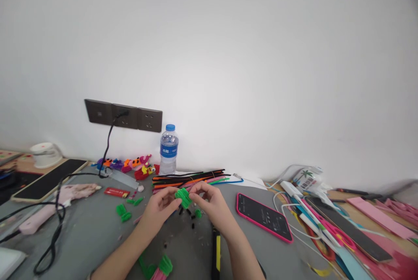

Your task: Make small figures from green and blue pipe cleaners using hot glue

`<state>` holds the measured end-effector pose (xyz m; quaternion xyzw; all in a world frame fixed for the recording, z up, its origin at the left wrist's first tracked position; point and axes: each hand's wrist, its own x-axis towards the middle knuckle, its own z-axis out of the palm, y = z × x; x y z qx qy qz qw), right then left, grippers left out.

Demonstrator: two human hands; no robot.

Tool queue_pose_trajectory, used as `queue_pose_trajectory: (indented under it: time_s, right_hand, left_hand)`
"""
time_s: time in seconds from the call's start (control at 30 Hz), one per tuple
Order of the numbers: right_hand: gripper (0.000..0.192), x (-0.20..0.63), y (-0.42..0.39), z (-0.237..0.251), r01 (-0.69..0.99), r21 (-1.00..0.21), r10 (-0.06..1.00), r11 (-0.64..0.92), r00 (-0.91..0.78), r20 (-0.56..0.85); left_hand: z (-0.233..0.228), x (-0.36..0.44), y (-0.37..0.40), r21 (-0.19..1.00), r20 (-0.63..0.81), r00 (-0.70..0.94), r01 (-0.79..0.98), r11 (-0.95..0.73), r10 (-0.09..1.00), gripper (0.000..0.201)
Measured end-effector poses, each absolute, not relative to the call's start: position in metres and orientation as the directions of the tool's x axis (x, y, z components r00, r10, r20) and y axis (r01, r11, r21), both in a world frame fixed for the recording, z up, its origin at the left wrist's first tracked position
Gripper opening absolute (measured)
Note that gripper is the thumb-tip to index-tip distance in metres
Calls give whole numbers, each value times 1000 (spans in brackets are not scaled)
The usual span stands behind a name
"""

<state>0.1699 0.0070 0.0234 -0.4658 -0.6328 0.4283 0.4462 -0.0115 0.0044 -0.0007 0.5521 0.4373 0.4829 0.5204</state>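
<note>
Bright, even light, soft shadows, dim corners, and strong fisheye bending at edges.

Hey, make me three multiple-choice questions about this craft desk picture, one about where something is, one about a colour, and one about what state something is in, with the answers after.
1. Where does the water bottle stand?
A. by the wall, behind the pile of pipe cleaners
B. on the phone
C. at the desk's near edge

2. What colour is the case of the phone lying right of the hands?
A. blue
B. pink
C. yellow

3. How is the green twisted piece held?
A. lying loose on the desk
B. in one hand only
C. between the left hand and the right hand

Answers: 1 A, it is upright at the wall under the sockets. 2 B, a pink rim frames the dark screen. 3 C, fingers of both hands pinch it above the desk.
</note>
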Motion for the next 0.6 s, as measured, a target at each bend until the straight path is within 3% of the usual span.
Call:
queue_pose_trajectory:
  time_s: [0.6]
  right_hand:
    - [7,163,3,34,324,-907,961,268,-159,227]
  left_hand:
    - [-11,-13,8,993,113,174,-59,-104,978,28]
